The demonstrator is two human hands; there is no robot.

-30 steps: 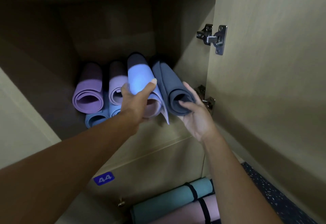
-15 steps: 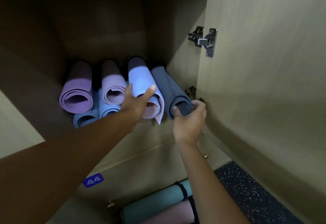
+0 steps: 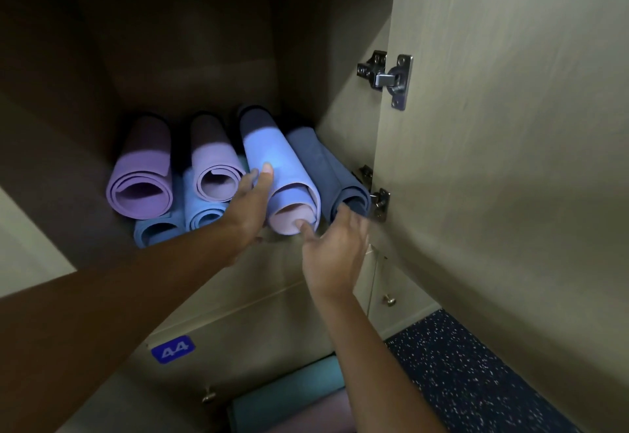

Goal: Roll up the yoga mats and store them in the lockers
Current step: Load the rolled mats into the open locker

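Several rolled yoga mats lie in the open locker [image 3: 102, 58]: a purple roll [image 3: 141, 177] at left, a lilac roll [image 3: 214, 173], light-blue rolls [image 3: 200, 218] beneath, a blue roll with pink inside [image 3: 279, 167] and a dark navy roll [image 3: 326, 173] against the right wall. My left hand [image 3: 250, 209] rests with straight fingers on the left side of the blue roll, thumb on top. My right hand [image 3: 332, 245] is spread, its fingertips touching the ends of the blue roll and the navy roll.
The locker door [image 3: 510, 160] stands open at right, with metal hinges [image 3: 391, 76]. A closed locker front labelled 44 [image 3: 173, 349] sits below. A teal rolled mat [image 3: 289, 395] and a pinkish one lie on the speckled dark floor [image 3: 476, 381].
My right hand has let go of the navy roll's end and opened, fingertips now against the roll ends. The blue and navy rolls sit further inside the locker. My left hand stays on the blue roll.
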